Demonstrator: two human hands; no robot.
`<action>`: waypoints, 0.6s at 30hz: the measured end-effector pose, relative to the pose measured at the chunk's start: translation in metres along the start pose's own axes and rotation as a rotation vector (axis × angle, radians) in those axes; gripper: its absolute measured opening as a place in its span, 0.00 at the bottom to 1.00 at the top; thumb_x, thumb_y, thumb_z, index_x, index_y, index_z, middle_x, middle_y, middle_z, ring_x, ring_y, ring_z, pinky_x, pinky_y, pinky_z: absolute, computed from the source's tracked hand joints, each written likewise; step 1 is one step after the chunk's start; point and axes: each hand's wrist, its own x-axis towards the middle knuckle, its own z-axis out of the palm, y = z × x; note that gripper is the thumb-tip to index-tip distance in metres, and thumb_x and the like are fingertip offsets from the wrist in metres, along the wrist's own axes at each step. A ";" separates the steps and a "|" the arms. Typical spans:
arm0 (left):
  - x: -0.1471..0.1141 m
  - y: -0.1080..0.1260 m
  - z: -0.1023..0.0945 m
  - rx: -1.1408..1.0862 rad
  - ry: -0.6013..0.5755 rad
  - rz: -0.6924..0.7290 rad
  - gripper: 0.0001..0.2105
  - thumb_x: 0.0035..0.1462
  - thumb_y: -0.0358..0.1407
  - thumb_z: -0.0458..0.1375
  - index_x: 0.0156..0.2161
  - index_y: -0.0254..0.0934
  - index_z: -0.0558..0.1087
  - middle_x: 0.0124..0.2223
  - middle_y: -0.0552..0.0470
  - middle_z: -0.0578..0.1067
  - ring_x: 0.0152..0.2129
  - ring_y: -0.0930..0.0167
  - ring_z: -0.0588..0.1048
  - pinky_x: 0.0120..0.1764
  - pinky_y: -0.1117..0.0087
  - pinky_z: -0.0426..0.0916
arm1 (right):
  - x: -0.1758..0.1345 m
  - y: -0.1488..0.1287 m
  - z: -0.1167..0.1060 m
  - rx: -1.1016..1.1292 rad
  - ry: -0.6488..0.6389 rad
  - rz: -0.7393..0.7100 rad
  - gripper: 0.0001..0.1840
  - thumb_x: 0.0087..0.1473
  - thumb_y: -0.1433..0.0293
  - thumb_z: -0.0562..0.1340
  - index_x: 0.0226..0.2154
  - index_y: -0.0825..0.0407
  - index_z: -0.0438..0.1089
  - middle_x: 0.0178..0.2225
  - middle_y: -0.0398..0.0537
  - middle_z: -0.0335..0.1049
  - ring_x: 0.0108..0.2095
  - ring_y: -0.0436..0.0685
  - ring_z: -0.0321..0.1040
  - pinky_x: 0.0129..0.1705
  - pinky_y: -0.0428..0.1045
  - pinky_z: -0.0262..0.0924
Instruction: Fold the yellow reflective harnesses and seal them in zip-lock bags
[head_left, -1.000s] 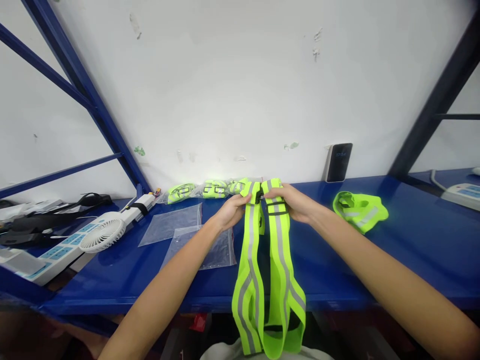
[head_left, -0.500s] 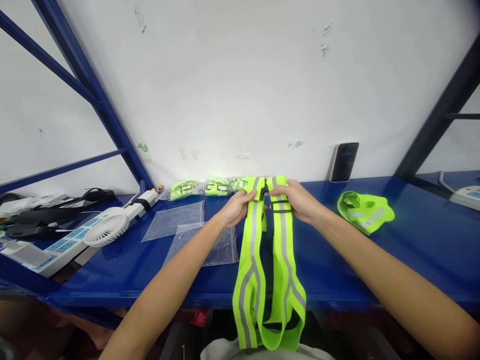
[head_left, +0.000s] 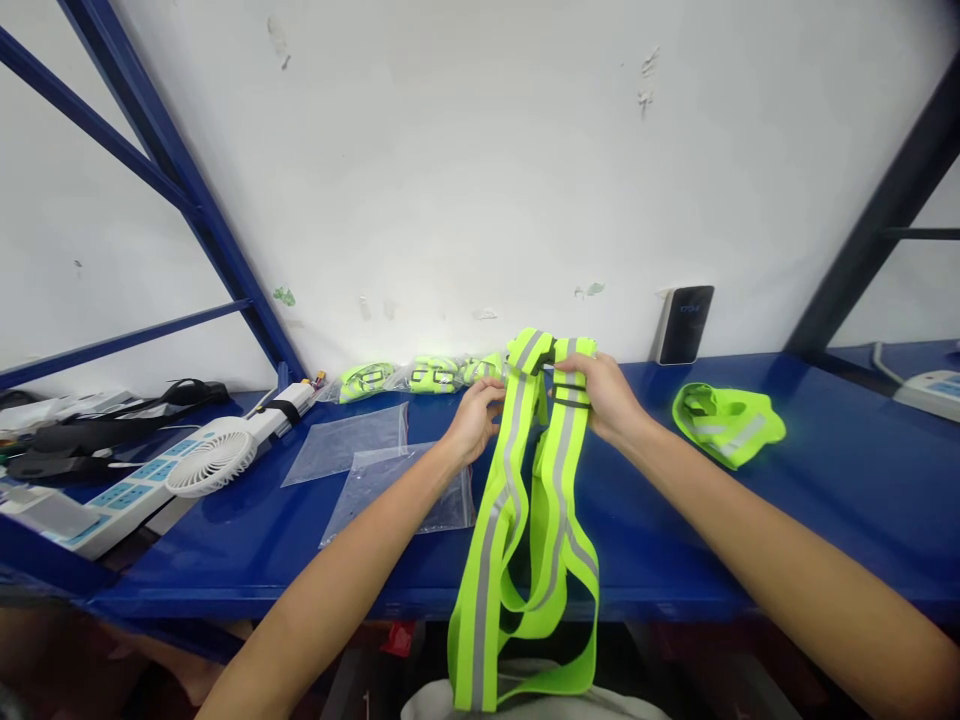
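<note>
A neon-yellow reflective strap vest (head_left: 540, 500) with grey stripes hangs over the front edge of the blue shelf (head_left: 825, 500). My right hand (head_left: 600, 395) grips its top end near the black buckle, lifted a little above the shelf. My left hand (head_left: 476, 420) holds the left strap just below the top. The lower loops dangle past the shelf edge toward my lap.
A folded neon vest (head_left: 724, 422) lies to the right. Bagged vests (head_left: 420, 376) line the wall. Two clear plastic bags (head_left: 375, 460) lie left of my hands. A white fan (head_left: 208, 470), a power strip (head_left: 112, 500) and a dark phone-like device (head_left: 681, 324) are also there.
My right hand has raised the vest's top end and pulled it slightly right. My left hand has slid lower along the left strap, and the hanging loops have swung and twisted.
</note>
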 end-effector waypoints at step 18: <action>-0.001 0.003 -0.004 0.440 -0.174 0.127 0.13 0.50 0.40 0.64 0.37 0.33 0.81 0.31 0.50 0.78 0.24 0.73 0.70 0.29 0.73 0.61 | 0.002 0.001 0.000 0.103 0.083 -0.038 0.07 0.39 0.74 0.62 0.26 0.51 0.63 0.19 0.41 0.66 0.18 0.53 0.64 0.19 0.48 0.63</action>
